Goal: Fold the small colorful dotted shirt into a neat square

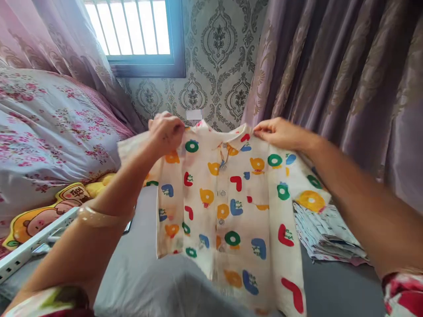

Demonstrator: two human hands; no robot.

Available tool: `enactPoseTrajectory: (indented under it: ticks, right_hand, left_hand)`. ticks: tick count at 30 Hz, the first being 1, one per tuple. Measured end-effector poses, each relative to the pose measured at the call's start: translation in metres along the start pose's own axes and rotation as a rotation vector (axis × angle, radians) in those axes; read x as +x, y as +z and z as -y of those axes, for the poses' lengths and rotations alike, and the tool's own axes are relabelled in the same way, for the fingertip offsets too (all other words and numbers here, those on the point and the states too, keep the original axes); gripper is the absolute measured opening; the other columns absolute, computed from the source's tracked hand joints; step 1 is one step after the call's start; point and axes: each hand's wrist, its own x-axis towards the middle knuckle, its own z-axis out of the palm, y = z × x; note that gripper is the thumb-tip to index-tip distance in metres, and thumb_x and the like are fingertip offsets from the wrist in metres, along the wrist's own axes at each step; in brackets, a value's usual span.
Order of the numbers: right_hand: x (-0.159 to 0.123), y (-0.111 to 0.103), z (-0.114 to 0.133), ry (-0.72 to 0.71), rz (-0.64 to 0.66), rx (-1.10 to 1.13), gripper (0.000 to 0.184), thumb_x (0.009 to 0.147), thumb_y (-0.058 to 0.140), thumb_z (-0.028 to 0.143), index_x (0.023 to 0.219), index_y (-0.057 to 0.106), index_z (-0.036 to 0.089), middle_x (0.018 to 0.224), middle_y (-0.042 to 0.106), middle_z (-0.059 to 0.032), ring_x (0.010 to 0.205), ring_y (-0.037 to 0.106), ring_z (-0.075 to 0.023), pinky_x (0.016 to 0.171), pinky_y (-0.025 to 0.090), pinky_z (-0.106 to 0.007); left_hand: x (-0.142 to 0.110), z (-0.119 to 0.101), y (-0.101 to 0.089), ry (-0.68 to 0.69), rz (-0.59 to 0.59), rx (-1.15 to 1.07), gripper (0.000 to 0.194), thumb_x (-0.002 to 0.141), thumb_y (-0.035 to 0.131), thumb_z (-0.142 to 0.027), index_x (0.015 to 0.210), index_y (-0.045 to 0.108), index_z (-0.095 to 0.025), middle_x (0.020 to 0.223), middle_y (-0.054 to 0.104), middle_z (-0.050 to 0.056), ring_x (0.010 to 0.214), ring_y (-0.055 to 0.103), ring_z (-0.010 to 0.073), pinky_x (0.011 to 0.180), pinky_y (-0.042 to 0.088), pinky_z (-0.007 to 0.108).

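A white button-up shirt (pixel 244 220) with short sleeves, a collar and red, green, blue and yellow prints hangs spread out in front of me. My left hand (pixel 167 132) pinches it at the shoulder on the left, beside the collar. At the opposite shoulder, the fingers of my right hand (pixel 272 131) are closed on the cloth. The buttoned front faces me, and its lower edge hangs over the grey sheet (pixel 139 268). A bracelet (pixel 104 218) circles my left forearm.
Folded clothes (pixel 330 233) are stacked at the right, partly behind the sleeve. A white plastic rack or basket edge (pixel 39 237) and a cartoon cushion (pixel 42 215) lie at the left, near floral bedding (pixel 49 119). Curtains (pixel 324 75) and a barred window (pixel 132 31) stand behind.
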Motion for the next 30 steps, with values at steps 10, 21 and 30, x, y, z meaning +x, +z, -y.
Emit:
enactPoseTrajectory:
  ticks: [10,21,30]
  right_hand:
    - [-0.021,0.174,-0.081,0.262,0.279,-0.304,0.032,0.102,0.039,0.028,0.117,0.066,0.025,0.118,0.066,-0.0068,0.105,0.062,-0.0219,0.08,0.043,-0.027]
    - [-0.045,0.253,-0.116,0.297,0.374,-0.369,0.035,0.102,0.028,0.023,0.121,0.057,0.026,0.12,0.057,-0.0087,0.092,0.063,-0.0214,0.075,0.038,-0.033]
    - [-0.026,0.289,-0.133,0.3,0.464,-0.354,0.035,0.101,0.029,0.015,0.123,0.055,0.025,0.124,0.055,-0.0102,0.098,0.063,-0.0217,0.079,0.039,-0.033]
  left_hand:
    - [-0.071,0.018,0.209,-0.061,0.431,-0.065,0.027,0.094,0.043,-0.025,0.099,0.069,-0.022,0.108,0.063,0.01,0.105,0.055,0.026,0.082,0.04,0.035]
    - [-0.122,0.025,0.289,-0.043,0.444,-0.034,0.035,0.099,0.031,-0.027,0.115,0.062,-0.024,0.11,0.058,0.013,0.105,0.049,0.0292,0.086,0.034,0.04]
    - [-0.117,0.052,0.319,0.097,0.531,0.072,0.038,0.098,0.029,-0.023,0.122,0.06,-0.025,0.114,0.056,0.014,0.107,0.047,0.03,0.09,0.032,0.042]
